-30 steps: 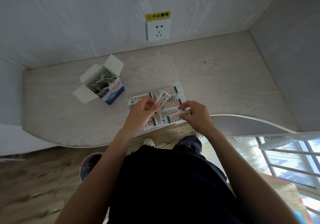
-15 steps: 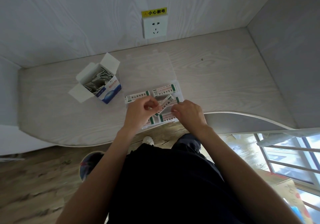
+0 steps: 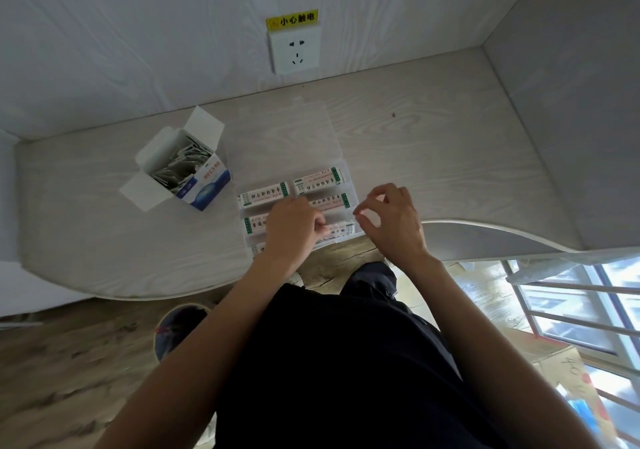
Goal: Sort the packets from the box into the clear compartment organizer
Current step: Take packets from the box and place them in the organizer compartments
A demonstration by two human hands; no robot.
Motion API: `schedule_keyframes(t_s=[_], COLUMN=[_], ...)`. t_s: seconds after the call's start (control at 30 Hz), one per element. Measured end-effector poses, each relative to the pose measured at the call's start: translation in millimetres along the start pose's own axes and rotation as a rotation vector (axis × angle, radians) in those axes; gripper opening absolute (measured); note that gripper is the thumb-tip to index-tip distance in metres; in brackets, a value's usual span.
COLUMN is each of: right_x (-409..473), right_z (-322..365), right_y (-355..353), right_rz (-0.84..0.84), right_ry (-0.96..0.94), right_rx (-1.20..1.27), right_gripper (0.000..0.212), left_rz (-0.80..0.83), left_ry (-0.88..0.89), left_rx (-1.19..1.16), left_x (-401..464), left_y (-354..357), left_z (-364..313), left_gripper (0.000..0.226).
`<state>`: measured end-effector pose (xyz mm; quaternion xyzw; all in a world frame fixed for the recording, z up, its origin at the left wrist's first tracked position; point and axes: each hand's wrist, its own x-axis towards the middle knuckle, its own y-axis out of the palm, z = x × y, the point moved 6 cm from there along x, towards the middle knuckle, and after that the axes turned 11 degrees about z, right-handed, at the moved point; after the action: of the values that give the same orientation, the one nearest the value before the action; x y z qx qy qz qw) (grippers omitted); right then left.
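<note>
The left hand (image 3: 292, 228) pinches a packet (image 3: 341, 230) over the organizer (image 3: 343, 166). The right hand (image 3: 391, 221) hovers beside it, fingers loosely curled, holding nothing

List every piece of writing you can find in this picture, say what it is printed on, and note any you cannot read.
"小心触电": yellow sign above the wall socket.
Blue and white box: white print on its side, too blurred to read.
Packets in the organizer: lines of red characters and green end bands, too small to read.
Cardboard at the lower right: a red mark, unreadable.
</note>
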<state>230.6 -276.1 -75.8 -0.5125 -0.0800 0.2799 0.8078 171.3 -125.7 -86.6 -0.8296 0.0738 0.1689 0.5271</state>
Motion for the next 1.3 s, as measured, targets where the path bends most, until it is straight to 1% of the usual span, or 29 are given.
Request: schedule_keyframes(t_s=[0.1,0.27,0.37,0.53,0.63,0.73,0.87,1.03,1.17,1.3], right_x=[5.6,13.2,14.7,15.2,14.7,14.6,14.4,13.5,13.6,11.7], right_z=[8.9,17.0,17.5,12.3,14.2,13.8,8.7,4.8,4.8,1.7], right_y=[6.5,12.7,17.4,17.8,18.7,19.1,17.8,20.8,21.7,17.4], right_rz=[0.064,0.198,0.233,0.186,0.203,0.203,0.129,0.090,0.079,0.054], right_ry=[-0.043,0.007,0.015,0.056,0.050,0.051,0.051,0.059,0.053,0.043], right_rx=[-0.098,-0.233,-0.248,-0.183,-0.234,-0.233,-0.183,-0.132,-0.133,-0.114], right_gripper=[0.005,0.016,0.016,0.009,0.012,0.013,0.004,0.004,0.003,0.006], left_rz=[0.017,0.028,0.027,0.024,0.039,0.040,0.041,0.021,-0.031,-0.072], left_ry=[-0.005,0.018,0.010,-0.003,-0.017,-0.026,-0.038,-0.023,-0.008,0.053], left_rx=[0.093,0.153,0.164,0.238,0.295,0.320,0.358,0.359,0.353,0.282], left_x=[0.7,-5.5,-5.6,-5.9,-4.5,-3.0,-3.6,-2.7,-4.4,-9.6], left_y=[-1.7,-0.6,1.0,6.1,7.9,8.0,10.3,10.0,11.3,7.1], left_z=[-4.3,-2.4,1.1,-2.4,-2.6,-4.0,-6.1,-5.3,-3.7,-4.5], left_gripper=[0.034,0.027,0.026,0.031,0.029,0.029,0.034,0.034,0.034,0.028])
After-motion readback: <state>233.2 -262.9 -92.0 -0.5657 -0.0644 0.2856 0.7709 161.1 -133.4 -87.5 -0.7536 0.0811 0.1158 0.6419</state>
